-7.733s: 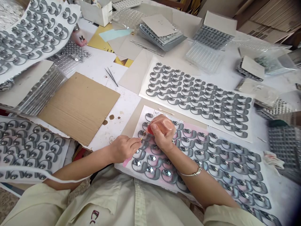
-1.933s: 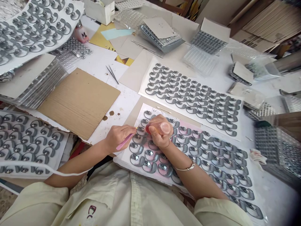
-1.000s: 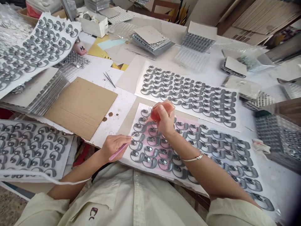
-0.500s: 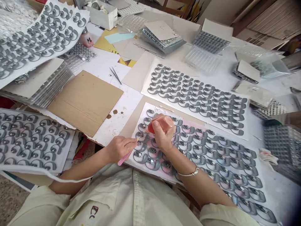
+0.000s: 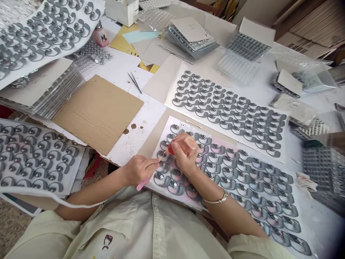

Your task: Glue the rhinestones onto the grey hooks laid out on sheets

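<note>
My left hand [image 5: 140, 171] pinches a pink stick [image 5: 144, 182] whose fine yellow tip [image 5: 160, 159] points down at a metal stud on a grey crescent piece [image 5: 164, 157]. My right hand [image 5: 185, 153] grips a small translucent orange bottle [image 5: 185, 143] with a red end [image 5: 170, 149], held just above the pieces and close to the stick's tip. Below both hands lies a white and pink sheet [image 5: 179, 121] covered in rows of grey crescent pieces with shiny studs. My hands hide part of those rows.
A second studded sheet [image 5: 228, 108] lies beyond, and another [image 5: 37, 158] lies left. A cardboard square [image 5: 98, 113] and fine tweezers [image 5: 134, 82] rest on the table. Clear blister trays [image 5: 237, 66], a small bottle marked M [image 5: 101, 36] and a metal mesh tray [image 5: 318, 169] stand around.
Since a second ago my hands have come closer together, with the stick's tip back beside the bottle's end. The whole view has also shifted slightly to the right.
</note>
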Available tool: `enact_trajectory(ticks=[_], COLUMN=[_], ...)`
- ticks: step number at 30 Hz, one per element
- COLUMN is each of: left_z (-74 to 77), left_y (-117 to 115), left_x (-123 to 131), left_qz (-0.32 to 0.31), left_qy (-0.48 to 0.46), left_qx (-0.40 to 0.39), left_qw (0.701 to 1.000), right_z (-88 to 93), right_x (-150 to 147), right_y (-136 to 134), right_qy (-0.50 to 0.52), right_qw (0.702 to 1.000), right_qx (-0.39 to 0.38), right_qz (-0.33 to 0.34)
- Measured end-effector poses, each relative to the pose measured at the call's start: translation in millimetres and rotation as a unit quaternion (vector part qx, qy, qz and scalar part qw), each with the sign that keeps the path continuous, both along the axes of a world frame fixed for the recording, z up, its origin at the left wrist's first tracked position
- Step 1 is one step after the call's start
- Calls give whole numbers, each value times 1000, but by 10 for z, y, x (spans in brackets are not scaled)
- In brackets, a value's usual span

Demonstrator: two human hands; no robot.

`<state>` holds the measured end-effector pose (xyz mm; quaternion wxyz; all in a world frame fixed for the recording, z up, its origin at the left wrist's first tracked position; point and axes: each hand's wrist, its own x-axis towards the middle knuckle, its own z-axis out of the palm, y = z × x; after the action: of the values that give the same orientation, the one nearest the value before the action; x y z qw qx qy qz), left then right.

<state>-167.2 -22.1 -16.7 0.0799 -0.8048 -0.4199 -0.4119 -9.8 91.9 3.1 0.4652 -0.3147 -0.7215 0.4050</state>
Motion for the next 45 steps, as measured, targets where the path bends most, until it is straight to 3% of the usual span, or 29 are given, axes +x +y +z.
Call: enact_trajectory(ticks=[19,45], left_z=[-74,-70], left_y=[-16,-19], left_x=[3,-24], left_qz=[-3,-9], left_qy=[-11,-8], left_qx=[1,-14], left_qw=[1000,1000], right_z=[-58,-29], right_x=[28,10], right_y=[5,4], right_qy=[13,18], right_qw=[998,996], right_qx=[64,83], right_qz=[0,-1])
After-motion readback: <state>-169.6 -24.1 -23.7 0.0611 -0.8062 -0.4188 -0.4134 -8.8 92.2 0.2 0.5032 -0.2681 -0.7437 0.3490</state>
